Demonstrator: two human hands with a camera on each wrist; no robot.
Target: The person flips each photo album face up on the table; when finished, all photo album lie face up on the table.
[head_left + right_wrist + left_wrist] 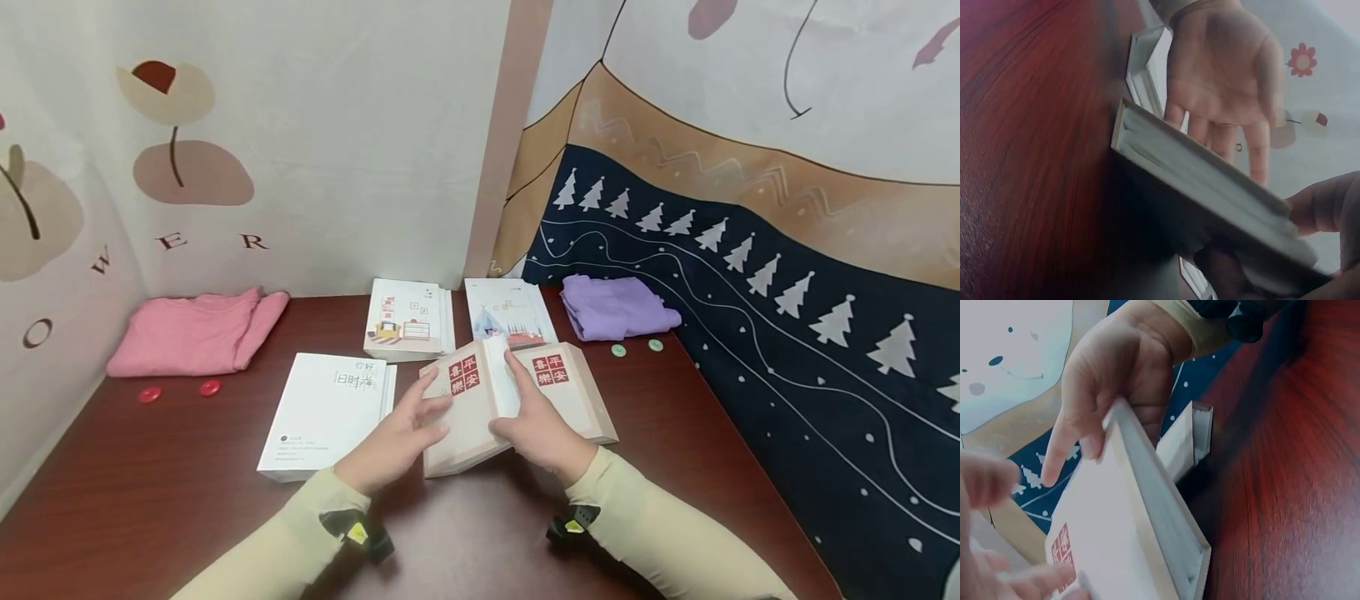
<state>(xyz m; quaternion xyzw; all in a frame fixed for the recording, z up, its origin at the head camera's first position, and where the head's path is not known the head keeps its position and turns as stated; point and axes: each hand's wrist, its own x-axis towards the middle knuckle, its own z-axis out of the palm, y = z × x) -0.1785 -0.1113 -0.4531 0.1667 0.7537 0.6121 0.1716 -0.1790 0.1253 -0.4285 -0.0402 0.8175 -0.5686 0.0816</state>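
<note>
A thick beige book with a red square of characters on its cover is tilted up over the table's middle. My right hand grips it at its white-spined right edge, thumb on the cover. In the right wrist view, the right hand's fingers pinch the book from both sides. My left hand is at the cover's left side with its fingers extended; the right wrist view shows its open palm beyond the book. A matching beige book lies just behind and to the right.
A white book lies at left. Two illustrated white books lie at the back. A folded pink cloth with two red buttons is at far left, a folded purple cloth with two green buttons at back right. Fabric walls border the table.
</note>
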